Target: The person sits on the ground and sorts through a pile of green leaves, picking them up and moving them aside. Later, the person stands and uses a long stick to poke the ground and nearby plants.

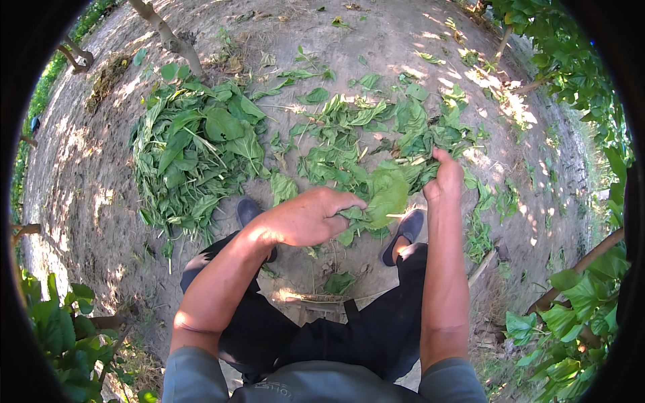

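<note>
Over the ground between the shoes, my left hand [317,214] has its thumb and fingers closed on some green leaves [354,215]. My right hand [444,176], farther forward on the right, grips a bunch of leaves with pale stems [421,166]. A large light-green leaf [387,194] lies between the two hands. Beyond them, loose leaves [327,161] are scattered over bare soil. To the left stands a big heap of cut leaves and stems [196,151], apart from both hands. Part of the right hand's fingers is hidden by the bunch.
My shoes [410,225] stand either side of the loose leaves. A thin tree trunk [171,40] rises behind the heap. Leafy branches [584,297] reach in at the right, with more foliage [63,327] at the lower left. A cut stick [482,267] lies beside my right forearm.
</note>
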A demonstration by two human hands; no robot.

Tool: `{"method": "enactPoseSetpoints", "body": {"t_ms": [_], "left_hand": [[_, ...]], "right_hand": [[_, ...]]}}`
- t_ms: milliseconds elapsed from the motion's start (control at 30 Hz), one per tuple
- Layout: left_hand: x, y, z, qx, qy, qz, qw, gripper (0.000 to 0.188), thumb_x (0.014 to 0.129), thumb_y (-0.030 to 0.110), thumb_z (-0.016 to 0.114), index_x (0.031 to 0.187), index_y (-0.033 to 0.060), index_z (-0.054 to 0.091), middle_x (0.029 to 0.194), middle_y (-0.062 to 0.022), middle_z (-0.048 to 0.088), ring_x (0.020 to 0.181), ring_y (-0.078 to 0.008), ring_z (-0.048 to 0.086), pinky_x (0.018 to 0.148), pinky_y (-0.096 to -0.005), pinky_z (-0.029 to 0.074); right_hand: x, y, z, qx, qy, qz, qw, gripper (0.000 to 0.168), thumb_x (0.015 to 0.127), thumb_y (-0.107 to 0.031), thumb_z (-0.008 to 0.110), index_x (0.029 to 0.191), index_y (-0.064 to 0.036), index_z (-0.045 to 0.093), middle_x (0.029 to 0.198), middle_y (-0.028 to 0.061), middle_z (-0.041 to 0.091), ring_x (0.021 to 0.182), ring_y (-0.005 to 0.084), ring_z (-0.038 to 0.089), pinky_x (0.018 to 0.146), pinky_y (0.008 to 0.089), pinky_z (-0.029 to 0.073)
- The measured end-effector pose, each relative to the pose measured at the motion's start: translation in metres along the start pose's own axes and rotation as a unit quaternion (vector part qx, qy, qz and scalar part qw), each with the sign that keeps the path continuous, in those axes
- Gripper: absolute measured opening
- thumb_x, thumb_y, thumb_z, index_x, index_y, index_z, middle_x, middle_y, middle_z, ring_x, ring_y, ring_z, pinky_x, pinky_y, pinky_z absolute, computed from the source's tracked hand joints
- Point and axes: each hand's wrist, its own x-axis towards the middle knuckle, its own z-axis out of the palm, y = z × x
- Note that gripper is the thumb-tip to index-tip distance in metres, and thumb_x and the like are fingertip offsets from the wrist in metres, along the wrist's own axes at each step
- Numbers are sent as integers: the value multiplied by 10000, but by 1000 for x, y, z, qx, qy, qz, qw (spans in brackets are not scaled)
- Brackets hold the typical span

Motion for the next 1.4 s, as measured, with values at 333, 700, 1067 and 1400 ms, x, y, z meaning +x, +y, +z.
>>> {"method": "enactPoseSetpoints", "body": {"t_ms": [333, 700, 1067, 1400], "left_hand": [[-54, -36, -86, 29, 242, -180, 953, 384, 774, 57, 487, 1126, 44, 639, 663, -19, 559, 574, -88, 498, 528, -244, 397], [-137, -167, -176, -205, 757, -124, 608, 360, 823, 285, 682, 976, -31, 606, 771, -95, 579, 659, -165, 548, 614, -312, 483], [-4, -54, -54, -136, 294, -87, 942, 655, 794, 383, 694, 1223, -75, 506, 1142, -235, 596, 1057, -281, 583, 921, -376, 463], [38, -40, -6, -344, 300, 9, 890, 212, 825, 153, 708, 942, 6, 609, 862, -16, 623, 776, -81, 531, 727, -269, 452]], "right_hand": [[0, -50, -9, 21, 13, -48, 999, 272, 872, 20, 418, 1112, 135, 475, 1051, 219, 572, 910, 326, 619, 797, 458, 560], [-13, -53, -16, 6, -63, 31, 998, 360, 841, 15, 488, 1195, 85, 481, 1119, 201, 589, 966, 336, 616, 852, 471, 516], [-68, -2, 25, -169, -136, 14, 976, 531, 720, 51, 545, 1241, 31, 445, 1014, 112, 607, 927, 235, 588, 896, 362, 455], [-110, 8, 51, -163, -218, 11, 962, 588, 748, 62, 519, 1322, 28, 398, 1116, 112, 583, 1000, 208, 580, 917, 344, 442]]}}
